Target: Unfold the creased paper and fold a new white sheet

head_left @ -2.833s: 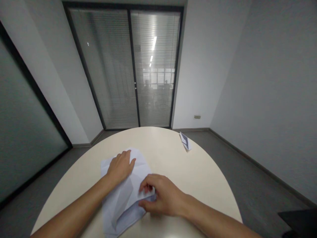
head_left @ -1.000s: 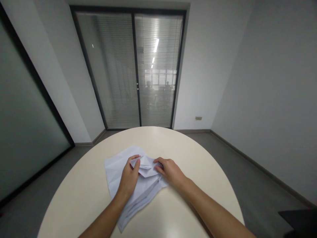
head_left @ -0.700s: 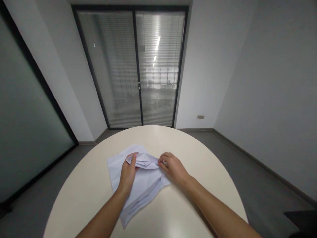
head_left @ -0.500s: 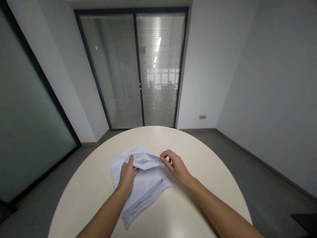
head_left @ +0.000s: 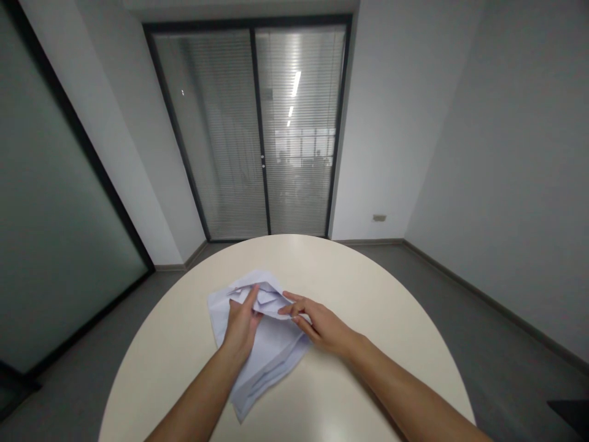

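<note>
A white folded cloth (head_left: pixel 276 341) lies on the round table, its layers stacked along the lower right edge and one corner pointing toward me. The kind of cloth item cannot be told. My left hand (head_left: pixel 242 325) grips a raised, creased fold of it near the middle, thumb on top and fingers underneath. At the right end of that same fold, my right hand (head_left: pixel 319 325) holds the edge, thumb below and the fingers partly spread over it. Between the hands the fold gapes open, showing crumpled layers inside.
The cream round table (head_left: pixel 381 356) has a curved far edge. Beyond it stand a dark-framed glass door (head_left: pixel 299 184) with blinds and a grey wall (head_left: pixel 391 123) with a low socket plate (head_left: pixel 380 218). A frosted panel (head_left: pixel 59 245) is on the left.
My right hand has shifted left and its fingers have spread over the fold's edge. The fold has opened wider and bunched up. My left hand has moved slightly right.
</note>
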`<action>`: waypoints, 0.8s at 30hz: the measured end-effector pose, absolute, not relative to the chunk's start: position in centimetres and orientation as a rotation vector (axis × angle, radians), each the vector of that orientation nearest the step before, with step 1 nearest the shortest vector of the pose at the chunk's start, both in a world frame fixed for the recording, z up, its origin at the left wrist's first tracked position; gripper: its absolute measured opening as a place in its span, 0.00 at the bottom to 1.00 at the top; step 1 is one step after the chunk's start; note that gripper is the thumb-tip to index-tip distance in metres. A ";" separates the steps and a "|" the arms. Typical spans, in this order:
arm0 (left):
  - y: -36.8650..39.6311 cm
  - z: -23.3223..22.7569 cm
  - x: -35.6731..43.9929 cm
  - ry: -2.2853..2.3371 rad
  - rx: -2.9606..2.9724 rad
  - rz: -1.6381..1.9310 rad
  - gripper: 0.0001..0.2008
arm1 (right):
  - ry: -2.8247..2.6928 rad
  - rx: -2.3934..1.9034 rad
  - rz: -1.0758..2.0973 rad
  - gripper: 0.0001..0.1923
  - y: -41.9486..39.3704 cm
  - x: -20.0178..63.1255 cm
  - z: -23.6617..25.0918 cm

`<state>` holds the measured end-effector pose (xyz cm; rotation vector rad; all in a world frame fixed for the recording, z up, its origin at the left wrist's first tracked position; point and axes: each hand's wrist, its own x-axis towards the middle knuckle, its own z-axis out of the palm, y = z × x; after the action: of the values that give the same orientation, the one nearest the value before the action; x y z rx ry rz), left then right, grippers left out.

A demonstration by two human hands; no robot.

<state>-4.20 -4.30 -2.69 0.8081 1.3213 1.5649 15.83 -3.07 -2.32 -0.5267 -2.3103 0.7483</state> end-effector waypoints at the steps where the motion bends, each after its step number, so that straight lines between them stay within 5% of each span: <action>1: -4.7 -2.7 -3.8 1.254 0.747 1.563 0.17 | -2.328 -0.535 0.740 0.11 -3.2 15.7 -2.3; 4: -5.7 -2.7 -2.6 1.135 0.652 1.534 0.30 | -2.346 -0.561 0.721 0.10 -3.4 15.2 -2.3; 17: -4.7 -4.6 -2.5 0.997 0.649 1.575 0.19 | -2.060 -0.868 0.473 0.21 -1.9 14.5 -4.1; 24: -4.9 -3.8 -2.4 1.044 0.605 1.538 0.15 | -2.101 -1.064 0.392 0.06 -1.9 14.7 -3.7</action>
<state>-2.36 -4.87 -3.77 0.6046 1.0442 1.5380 14.65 -1.90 -3.72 -1.0641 -2.1011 0.3918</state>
